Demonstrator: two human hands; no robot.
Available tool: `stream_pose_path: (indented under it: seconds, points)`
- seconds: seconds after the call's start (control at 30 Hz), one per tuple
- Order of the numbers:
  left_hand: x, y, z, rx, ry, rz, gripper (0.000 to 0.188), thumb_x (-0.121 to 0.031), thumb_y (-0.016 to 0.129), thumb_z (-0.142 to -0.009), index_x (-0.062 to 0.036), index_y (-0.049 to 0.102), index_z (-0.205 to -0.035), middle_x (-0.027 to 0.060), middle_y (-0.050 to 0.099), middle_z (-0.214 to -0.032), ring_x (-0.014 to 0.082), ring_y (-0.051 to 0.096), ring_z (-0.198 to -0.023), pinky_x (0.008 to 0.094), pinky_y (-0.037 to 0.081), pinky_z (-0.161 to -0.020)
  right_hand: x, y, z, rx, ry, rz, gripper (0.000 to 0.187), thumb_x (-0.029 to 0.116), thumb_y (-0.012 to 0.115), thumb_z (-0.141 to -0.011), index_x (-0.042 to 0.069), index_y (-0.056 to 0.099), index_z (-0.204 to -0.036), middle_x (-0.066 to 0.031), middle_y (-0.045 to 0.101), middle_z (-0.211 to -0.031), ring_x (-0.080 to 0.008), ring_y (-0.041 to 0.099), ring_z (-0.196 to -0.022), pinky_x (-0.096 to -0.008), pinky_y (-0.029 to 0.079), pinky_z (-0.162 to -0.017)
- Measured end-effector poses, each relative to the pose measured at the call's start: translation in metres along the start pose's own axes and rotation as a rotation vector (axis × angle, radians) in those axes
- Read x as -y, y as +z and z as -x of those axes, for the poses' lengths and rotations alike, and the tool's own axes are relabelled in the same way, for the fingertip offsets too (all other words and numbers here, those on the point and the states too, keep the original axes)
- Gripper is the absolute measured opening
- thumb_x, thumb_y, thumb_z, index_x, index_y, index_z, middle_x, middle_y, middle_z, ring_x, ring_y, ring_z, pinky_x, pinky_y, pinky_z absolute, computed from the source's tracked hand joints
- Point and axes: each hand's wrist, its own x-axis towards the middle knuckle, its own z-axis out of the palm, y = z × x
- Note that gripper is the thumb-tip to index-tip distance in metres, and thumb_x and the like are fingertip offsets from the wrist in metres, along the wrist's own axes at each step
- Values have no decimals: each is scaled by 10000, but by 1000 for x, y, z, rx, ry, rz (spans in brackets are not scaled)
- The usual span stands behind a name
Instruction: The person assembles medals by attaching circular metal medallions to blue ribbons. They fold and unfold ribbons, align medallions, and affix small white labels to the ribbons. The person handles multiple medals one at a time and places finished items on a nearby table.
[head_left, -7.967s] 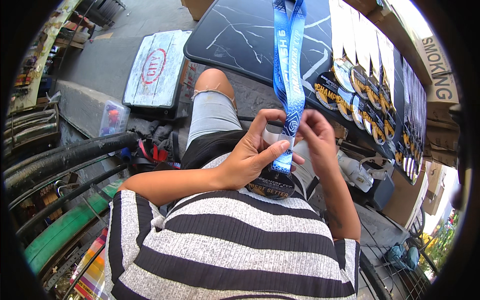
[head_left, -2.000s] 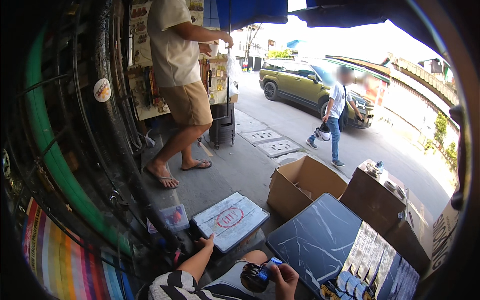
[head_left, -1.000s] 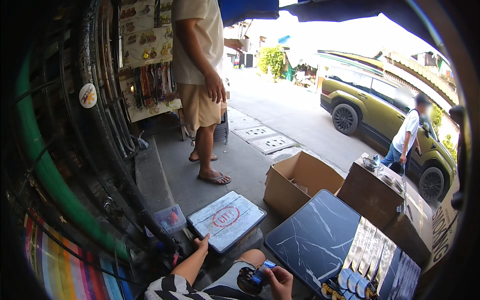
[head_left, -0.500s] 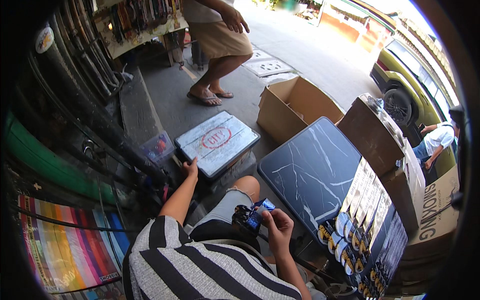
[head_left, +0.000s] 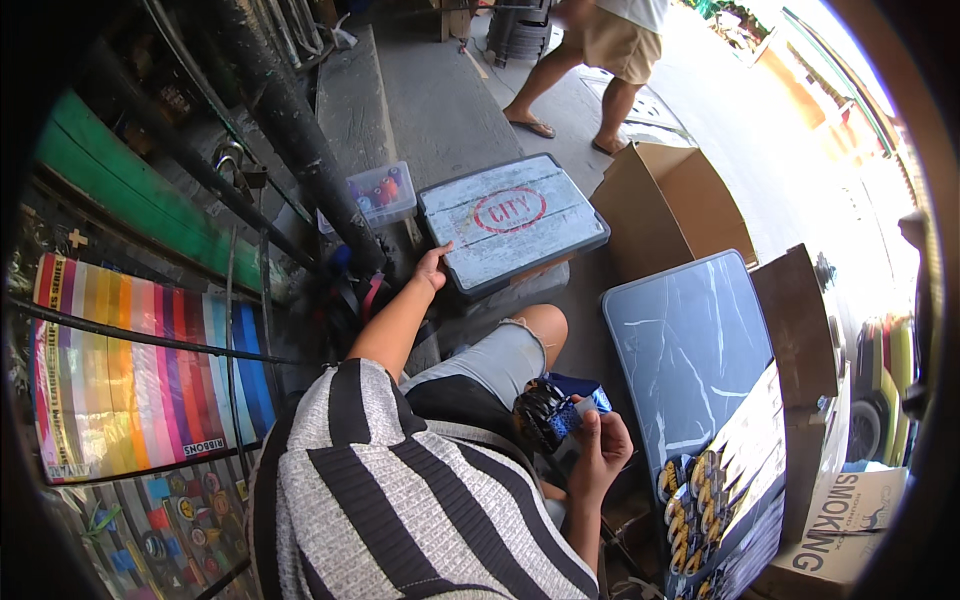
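Note:
My right hand [head_left: 604, 446] is closed in a pinch on a shiny blue and black ribbon bundle [head_left: 545, 415] above my lap. A small pale piece shows at its fingertips. My left hand [head_left: 430, 270] reaches forward to the near left edge of a small tabletop [head_left: 530, 245] with a pale blue plank pattern, a dark rim and a red oval print. The thumb lies at the rim; the other fingers are mostly hidden. To the right stands a dark marble-patterned table [head_left: 690, 340], on which several gold and black ribbon rosettes [head_left: 690, 510] lie in rows.
Beyond the tables is an open cardboard box [head_left: 690, 205], with a brown carton [head_left: 795, 320] to the right. A clear plastic tub [head_left: 385, 195] sits beside a black post [head_left: 300, 130]. Coloured ribbons [head_left: 150, 370] hang at left. A person [head_left: 610, 60] in sandals walks beyond.
The view has swung left, shifting everything rightward in the picture. The person in sandals has stepped on to the right. Both my hands keep their places, on the tabletop edge and the ribbon bundle.

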Motion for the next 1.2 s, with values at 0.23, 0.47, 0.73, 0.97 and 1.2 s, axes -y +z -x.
stream_pose_path:
  seconds: [0.23, 0.47, 0.73, 0.97, 1.2]
  points:
    - [3, -19, 0, -82, 44, 30, 401, -173, 770, -840, -33, 635, -1190, 104, 663, -1177, 300, 593, -1101, 456, 437, -1015, -1, 5, 2, 13, -37, 41, 223, 188, 663, -973, 40, 569, -835, -134, 733, -994, -18, 512, -696, -170, 385, -589]
    - [5, -16, -12, -157, 43, 103, 412, -197, 763, -841, -22, 635, -1191, 125, 670, -1142, 309, 614, -1051, 470, 463, -960, -3, 3, 7, -9, -1, 19, 233, 196, 665, -973, 39, 567, -830, -137, 731, -993, -34, 563, -735, -170, 422, -617]
    - [20, -2, -19, -734, 421, -469, 596, -165, 883, -648, 48, 623, -1141, 177, 694, -1077, 342, 678, -918, 428, 518, -904, -4, -1, 6, -32, 17, 25, 215, 103, 647, -972, -3, 547, -814, -179, 721, -995, -64, 593, -783, -186, 468, -692]
    - [-64, 51, -42, -974, 492, -252, 1058, -291, 851, -735, -2, 167, -1489, 319, 457, -1372, 460, 541, -1212, 508, 465, -1041, -9, 3, 5, -31, 44, 48, 227, 201, 657, -977, 40, 592, -829, -133, 723, -978, -47, 597, -765, -164, 424, -612]
    - [-127, 67, -65, -1165, 439, -177, 1142, -393, 834, -741, 4, 101, -1520, 314, 450, -1387, 475, 519, -1234, 527, 445, -1053, -12, 4, 4, -67, 91, 42, 240, 183, 640, -985, 8, 579, -831, -175, 714, -1008, -96, 629, -821, -196, 492, -678]
